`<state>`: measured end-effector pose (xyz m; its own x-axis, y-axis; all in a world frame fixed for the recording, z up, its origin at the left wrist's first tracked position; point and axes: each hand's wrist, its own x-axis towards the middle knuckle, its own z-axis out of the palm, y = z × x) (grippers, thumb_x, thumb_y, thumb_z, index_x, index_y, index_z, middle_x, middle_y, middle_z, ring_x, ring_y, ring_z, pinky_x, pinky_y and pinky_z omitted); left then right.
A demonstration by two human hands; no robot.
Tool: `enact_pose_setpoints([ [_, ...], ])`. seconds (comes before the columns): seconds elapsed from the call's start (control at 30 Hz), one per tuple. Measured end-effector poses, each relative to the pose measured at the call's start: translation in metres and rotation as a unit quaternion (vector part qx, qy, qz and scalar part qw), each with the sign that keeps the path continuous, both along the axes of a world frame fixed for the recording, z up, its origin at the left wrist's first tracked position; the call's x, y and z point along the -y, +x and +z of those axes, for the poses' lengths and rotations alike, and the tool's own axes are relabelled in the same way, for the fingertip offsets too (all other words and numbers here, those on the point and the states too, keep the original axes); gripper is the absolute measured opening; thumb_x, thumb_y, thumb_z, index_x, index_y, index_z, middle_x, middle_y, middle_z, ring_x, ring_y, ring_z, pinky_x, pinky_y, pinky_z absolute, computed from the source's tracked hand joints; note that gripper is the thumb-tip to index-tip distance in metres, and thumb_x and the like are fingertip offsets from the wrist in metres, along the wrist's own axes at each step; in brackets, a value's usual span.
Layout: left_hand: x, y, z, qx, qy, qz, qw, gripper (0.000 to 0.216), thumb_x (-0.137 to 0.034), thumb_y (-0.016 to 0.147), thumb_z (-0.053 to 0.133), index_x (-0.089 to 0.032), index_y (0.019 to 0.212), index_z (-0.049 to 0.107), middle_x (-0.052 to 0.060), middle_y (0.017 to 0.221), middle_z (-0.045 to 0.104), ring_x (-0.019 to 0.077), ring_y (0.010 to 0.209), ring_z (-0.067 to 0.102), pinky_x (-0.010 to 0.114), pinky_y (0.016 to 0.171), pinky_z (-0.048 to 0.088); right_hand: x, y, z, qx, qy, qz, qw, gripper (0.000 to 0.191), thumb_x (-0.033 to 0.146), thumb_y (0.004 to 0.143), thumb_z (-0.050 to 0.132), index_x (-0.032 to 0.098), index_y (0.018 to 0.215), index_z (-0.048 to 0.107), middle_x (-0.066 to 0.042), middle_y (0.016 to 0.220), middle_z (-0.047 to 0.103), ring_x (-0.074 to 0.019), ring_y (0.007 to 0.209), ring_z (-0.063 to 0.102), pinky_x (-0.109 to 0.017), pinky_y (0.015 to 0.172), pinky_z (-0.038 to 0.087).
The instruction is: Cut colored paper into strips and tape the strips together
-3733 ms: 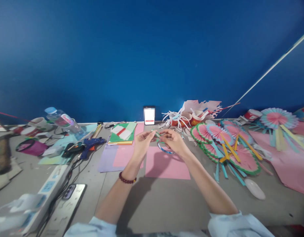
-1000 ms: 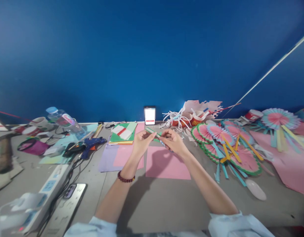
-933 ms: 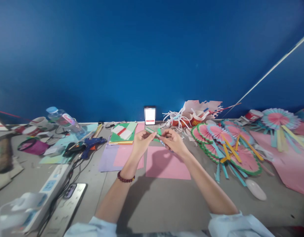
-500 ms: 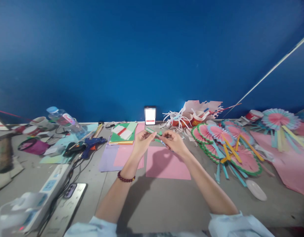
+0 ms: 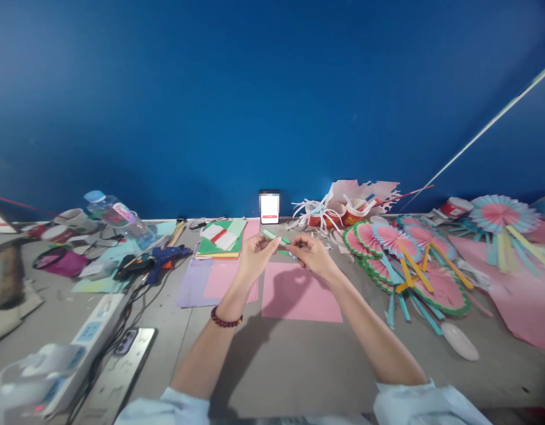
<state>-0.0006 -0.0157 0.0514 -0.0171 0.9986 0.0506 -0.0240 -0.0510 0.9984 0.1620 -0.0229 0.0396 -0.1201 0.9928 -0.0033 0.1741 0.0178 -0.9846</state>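
Observation:
A narrow green strip with a white band along it, seemingly paper, stretches between my two hands above the table. My left hand pinches its left part between thumb and fingers. On the other side, my right hand has its fingers closed at the strip's right end. A small blue-and-white piece shows beneath the right fingers; its kind I cannot make out. Below the hands, a pink paper sheet lies flat under their shadow.
Left of the hands lies a stack of coloured paper. A blue glue gun, power strip and phone are farther left. Pleated paper fans spread at right. A lit phone stands against the blue wall.
The strip has turned slightly between the fingers, and more of its green edge shows. The blue-and-white piece shows less. Both hands stay in nearly the same place.

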Motion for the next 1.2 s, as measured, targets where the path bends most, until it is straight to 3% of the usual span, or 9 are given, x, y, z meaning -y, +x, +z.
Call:
enact_pose_setpoints([
  [0.2, 0.0, 0.0, 0.004, 0.018, 0.001, -0.021, 1.0, 0.042, -0.055, 0.067, 0.07, -0.015, 0.058, 0.063, 0.004, 0.061, 0.067, 0.0176, 0.063, 0.065, 0.028, 0.063, 0.055, 0.0, -0.001, 0.0, -0.004, -0.007, -0.004, 1.0, 0.029, 0.047, 0.073, 0.066, 0.021, 0.071, 0.054, 0.008, 0.039, 0.045, -0.0081, 0.034, 0.039, -0.02, 0.036, 0.026],
  [0.4, -0.003, 0.0, -0.003, 0.003, 0.004, -0.061, 0.998, 0.036, -0.047, 0.059, 0.079, -0.013, 0.069, 0.071, 0.006, 0.066, 0.07, 0.0179, 0.065, 0.065, 0.027, 0.062, 0.052, 0.0, 0.0, 0.001, -0.022, -0.012, 0.001, 1.0, 0.033, 0.049, 0.071, 0.068, 0.021, 0.072, 0.052, 0.008, 0.04, 0.045, -0.0075, 0.033, 0.037, -0.02, 0.035, 0.025],
  [0.73, -0.004, -0.005, -0.002, -0.031, 0.012, 0.001, 0.999, 0.033, -0.045, 0.064, 0.076, -0.014, 0.057, 0.067, 0.003, 0.054, 0.064, 0.0143, 0.054, 0.06, 0.023, 0.052, 0.047, 0.002, 0.001, 0.001, 0.008, 0.021, 0.025, 0.999, 0.028, 0.046, 0.074, 0.066, 0.02, 0.079, 0.056, 0.006, 0.052, 0.051, -0.0089, 0.04, 0.046, -0.021, 0.039, 0.031],
  [1.2, 0.0, -0.006, 0.009, -0.004, -0.021, -0.024, 0.999, 0.03, -0.042, 0.063, 0.077, -0.015, 0.056, 0.067, 0.008, 0.059, 0.07, 0.02, 0.059, 0.067, 0.028, 0.057, 0.052, 0.001, 0.003, -0.002, 0.006, -0.015, 0.039, 0.999, 0.03, 0.049, 0.073, 0.065, 0.019, 0.076, 0.059, 0.006, 0.045, 0.049, -0.0093, 0.039, 0.045, -0.02, 0.039, 0.031],
])
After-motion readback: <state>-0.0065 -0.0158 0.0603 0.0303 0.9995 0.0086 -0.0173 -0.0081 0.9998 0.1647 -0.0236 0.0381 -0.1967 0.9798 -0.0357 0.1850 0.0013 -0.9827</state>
